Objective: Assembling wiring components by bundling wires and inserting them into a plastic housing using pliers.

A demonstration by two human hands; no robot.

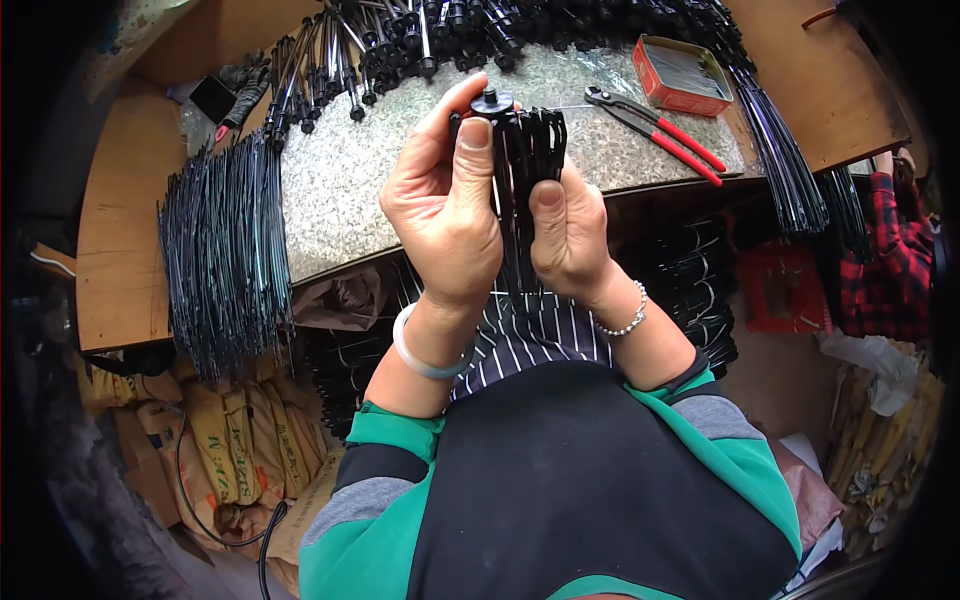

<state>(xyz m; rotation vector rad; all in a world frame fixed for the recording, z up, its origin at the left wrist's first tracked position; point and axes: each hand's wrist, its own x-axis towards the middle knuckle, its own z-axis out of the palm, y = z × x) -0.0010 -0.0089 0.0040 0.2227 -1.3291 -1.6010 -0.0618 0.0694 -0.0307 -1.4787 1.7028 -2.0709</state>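
Upright in front of me is a bundle of black ribs (516, 190), looking like a folded umbrella frame, with a round black cap (491, 103) at its upper end. My left hand (448, 215) grips its left side, thumb just below the cap and index finger behind it. Lower on the right side, my right hand (572, 232) is closed round the ribs, thumb pressed on the front. Rib tips fan out beside the cap. The lower end of the bundle runs down toward my striped apron. Part of the fingers on both hands is hidden behind the ribs.
On the stone slab (335, 190) lie red-handled pliers (660, 135) and a red box (680, 80) of small metal pieces. Black-ended shafts (420, 35) pile up behind. Rib bundles (225, 250) hang over the left edge, more ribs (780, 165) at right. A plaid sleeve (885, 245) shows far right.
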